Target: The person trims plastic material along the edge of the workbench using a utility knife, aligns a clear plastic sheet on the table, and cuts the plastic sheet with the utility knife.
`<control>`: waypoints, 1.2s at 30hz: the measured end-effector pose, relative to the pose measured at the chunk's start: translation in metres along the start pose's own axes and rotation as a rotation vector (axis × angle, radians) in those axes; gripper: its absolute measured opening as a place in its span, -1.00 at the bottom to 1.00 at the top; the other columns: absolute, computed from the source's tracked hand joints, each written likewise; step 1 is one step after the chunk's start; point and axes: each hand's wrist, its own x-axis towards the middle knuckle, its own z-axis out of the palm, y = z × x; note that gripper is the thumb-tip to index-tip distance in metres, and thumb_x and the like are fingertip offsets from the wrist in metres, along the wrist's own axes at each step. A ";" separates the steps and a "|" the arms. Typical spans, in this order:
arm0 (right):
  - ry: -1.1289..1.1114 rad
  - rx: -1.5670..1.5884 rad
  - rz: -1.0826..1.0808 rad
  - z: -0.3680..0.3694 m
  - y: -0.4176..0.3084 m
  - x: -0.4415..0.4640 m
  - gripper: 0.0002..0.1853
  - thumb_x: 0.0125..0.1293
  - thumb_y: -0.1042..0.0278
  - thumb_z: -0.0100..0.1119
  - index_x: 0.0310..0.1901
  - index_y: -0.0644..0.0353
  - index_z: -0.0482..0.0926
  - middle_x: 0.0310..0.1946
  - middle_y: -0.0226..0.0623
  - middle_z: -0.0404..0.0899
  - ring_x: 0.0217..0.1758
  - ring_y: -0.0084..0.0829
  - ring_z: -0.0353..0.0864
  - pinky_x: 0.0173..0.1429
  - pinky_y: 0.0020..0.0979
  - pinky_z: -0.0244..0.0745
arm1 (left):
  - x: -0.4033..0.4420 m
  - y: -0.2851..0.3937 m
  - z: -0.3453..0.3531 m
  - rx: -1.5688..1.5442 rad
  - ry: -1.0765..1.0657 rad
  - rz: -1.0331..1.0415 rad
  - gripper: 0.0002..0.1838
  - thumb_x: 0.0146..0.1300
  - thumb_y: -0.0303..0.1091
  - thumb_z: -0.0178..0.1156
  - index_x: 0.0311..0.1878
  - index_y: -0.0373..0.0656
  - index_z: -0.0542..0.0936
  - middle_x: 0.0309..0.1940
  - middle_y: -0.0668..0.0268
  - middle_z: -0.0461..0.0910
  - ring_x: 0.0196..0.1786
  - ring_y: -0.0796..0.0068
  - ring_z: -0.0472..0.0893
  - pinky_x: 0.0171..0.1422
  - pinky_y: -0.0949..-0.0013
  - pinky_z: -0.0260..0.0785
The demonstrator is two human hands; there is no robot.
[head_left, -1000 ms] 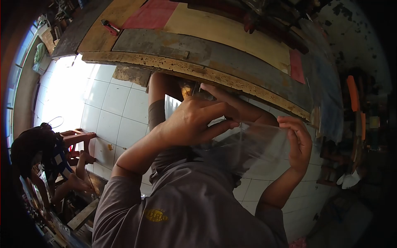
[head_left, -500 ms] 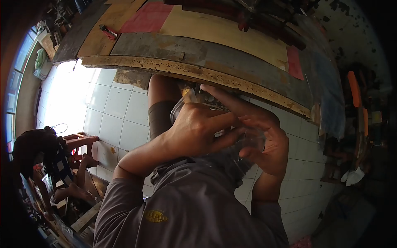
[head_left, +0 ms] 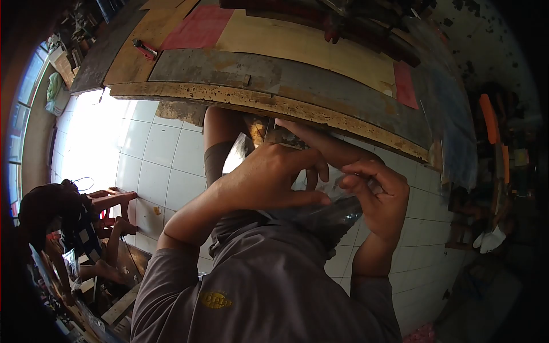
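Note:
Clear, shiny plastic (head_left: 337,214), which looks like a thin bag or sheet, hangs above my lap between my hands. My right hand (head_left: 380,197) pinches its upper edge between thumb and fingers. On the other side, my left hand (head_left: 274,177) is beside the plastic, its thumb stretched out and its fingers bent, with a gap between them. A bright piece of plastic (head_left: 237,153) shows behind the left wrist, over my thigh. Whether the two plastic parts belong together is hidden by the hand.
A worn wooden workbench (head_left: 263,103) stands ahead, with a red-handled cutter (head_left: 144,50) on its left part and dark machinery (head_left: 343,28) at the back. At left, another person (head_left: 51,211) sits beside a red stool (head_left: 114,203). Plastic sheeting (head_left: 454,114) hangs at right.
My hands have moved apart, and the left thumb and fingers have spread. The right fingers have closed on the plastic, which now hangs lower and more stretched out between the hands.

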 end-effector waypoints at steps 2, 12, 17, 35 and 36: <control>-0.007 0.023 0.015 -0.004 0.003 0.001 -0.82 0.40 0.54 0.47 -0.01 0.33 0.79 -0.23 -0.27 0.80 -0.14 -0.52 0.83 -0.11 -0.50 0.64 | -0.001 -0.008 0.000 -0.046 -0.009 -0.026 -0.79 0.27 -0.25 0.57 -0.16 -0.13 0.77 -0.36 0.38 0.83 -0.39 0.39 0.80 -0.23 0.33 0.60; -0.064 -0.015 0.104 -0.004 -0.009 0.008 -0.83 0.41 0.38 0.50 -0.04 0.24 0.82 -0.27 -0.36 0.78 -0.22 -0.60 0.75 -0.19 -0.53 0.44 | -0.002 -0.006 -0.003 -0.060 -0.095 -0.057 -0.78 0.45 -0.26 0.42 0.07 -0.10 0.77 -0.26 0.27 0.86 -0.22 0.34 0.86 -0.07 0.31 0.66; -0.011 -0.146 0.006 -0.006 -0.003 0.012 -0.77 0.26 0.42 0.60 -0.07 0.21 0.81 -0.29 -0.45 0.76 -0.21 -0.61 0.67 -0.13 -0.48 0.40 | -0.002 -0.004 -0.007 -0.023 -0.106 -0.047 -0.73 0.48 -0.23 0.39 0.14 -0.10 0.73 -0.29 0.27 0.85 -0.23 0.31 0.86 -0.10 0.28 0.65; -0.032 -0.010 0.052 -0.003 0.018 0.012 -0.88 0.46 0.35 0.45 -0.13 0.22 0.83 -0.36 -0.45 0.71 -0.36 -0.68 0.47 -0.30 -0.52 0.27 | -0.005 -0.013 -0.008 0.134 -0.134 -0.038 -0.85 0.51 -0.33 0.30 0.04 -0.11 0.71 -0.37 0.31 0.83 -0.29 0.33 0.86 -0.19 0.30 0.67; -0.038 -0.031 0.060 -0.004 0.019 0.012 -0.88 0.46 0.35 0.45 -0.14 0.22 0.83 -0.37 -0.46 0.71 -0.38 -0.68 0.45 -0.31 -0.52 0.25 | -0.005 -0.013 -0.009 0.103 -0.143 -0.048 -0.84 0.52 -0.33 0.29 0.05 -0.11 0.70 -0.37 0.30 0.83 -0.29 0.32 0.86 -0.19 0.30 0.67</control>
